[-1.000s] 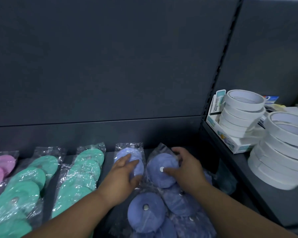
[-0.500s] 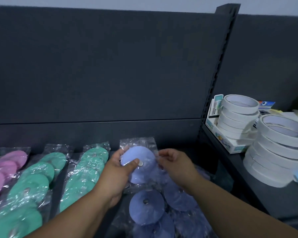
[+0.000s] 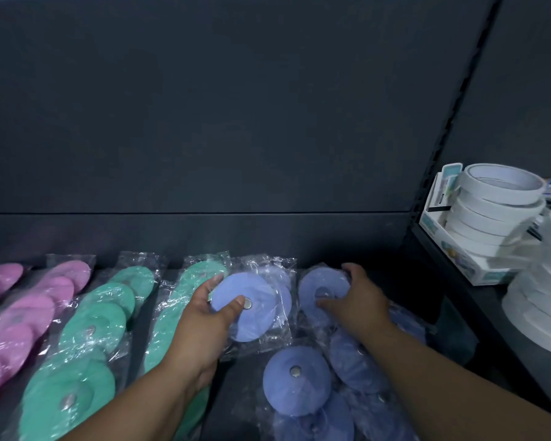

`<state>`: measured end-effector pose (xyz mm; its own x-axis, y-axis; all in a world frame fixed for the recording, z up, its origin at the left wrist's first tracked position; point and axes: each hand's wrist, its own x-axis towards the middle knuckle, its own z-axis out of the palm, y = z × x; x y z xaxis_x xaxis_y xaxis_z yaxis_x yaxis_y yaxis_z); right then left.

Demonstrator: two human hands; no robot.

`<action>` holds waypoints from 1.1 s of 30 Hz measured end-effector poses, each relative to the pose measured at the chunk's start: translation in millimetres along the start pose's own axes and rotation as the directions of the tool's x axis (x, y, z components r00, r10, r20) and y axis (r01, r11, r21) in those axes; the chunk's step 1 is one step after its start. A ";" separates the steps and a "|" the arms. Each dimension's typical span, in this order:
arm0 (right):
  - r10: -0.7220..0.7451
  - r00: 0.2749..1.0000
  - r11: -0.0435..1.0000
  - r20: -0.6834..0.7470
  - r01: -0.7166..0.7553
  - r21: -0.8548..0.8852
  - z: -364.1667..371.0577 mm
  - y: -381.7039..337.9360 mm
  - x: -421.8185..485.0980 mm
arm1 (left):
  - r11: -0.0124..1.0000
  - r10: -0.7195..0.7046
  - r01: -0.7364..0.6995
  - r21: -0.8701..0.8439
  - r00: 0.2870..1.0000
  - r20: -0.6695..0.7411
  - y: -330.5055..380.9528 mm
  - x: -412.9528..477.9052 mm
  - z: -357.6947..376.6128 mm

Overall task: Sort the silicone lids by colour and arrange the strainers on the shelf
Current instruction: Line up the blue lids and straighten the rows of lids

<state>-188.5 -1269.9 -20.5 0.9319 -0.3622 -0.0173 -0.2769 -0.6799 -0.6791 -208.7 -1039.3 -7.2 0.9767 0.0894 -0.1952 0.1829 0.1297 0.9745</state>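
Observation:
Bagged silicone lids lie in rows on a dark shelf (image 3: 236, 405): pink lids (image 3: 29, 313) at the left, green lids (image 3: 102, 316) in the middle, blue lids (image 3: 296, 380) at the right. My left hand (image 3: 204, 326) grips a bagged blue lid (image 3: 252, 310) lifted a little above the shelf, thumb by its metal centre. My right hand (image 3: 357, 300) lies over another bagged blue lid (image 3: 315, 288) at the back of the blue pile, fingers curled round its far edge.
A shelf upright (image 3: 433, 160) divides this bay from the right bay, where stacked white tape rolls (image 3: 490, 211) sit in a card box and more rolls (image 3: 541, 300) stand near the front. The dark back panel (image 3: 204, 122) rises behind the lids.
My right hand has moved right from the lifted lid onto a blue lid at the back of the pile. The left hand still holds its bagged blue lid. The camera has shifted left.

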 end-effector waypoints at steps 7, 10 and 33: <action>-0.015 0.992 0.806 -0.127 0.088 0.585 -11.6 -15.4 -2.1 | 0.990 -0.076 0.074 -0.122 0.997 -0.010 1.9 5.2 4.2; -0.108 0.983 0.695 -0.151 0.183 0.695 -14.9 -22.2 -11.5 | 0.987 -0.086 0.084 -0.138 0.996 -0.009 5.6 5.6 9.9; -0.862 0.477 0.498 0.171 0.737 0.457 -8.7 -33.3 -65.2 | 0.932 -0.330 0.362 -0.002 0.851 0.409 34.2 -1.7 11.5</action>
<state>-242.1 -1229.2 9.6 0.7230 0.5228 0.4516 0.6558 -0.3137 -0.6867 -202.9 -1046.4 27.7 0.8167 -0.3707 -0.4424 0.5241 0.1552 0.8374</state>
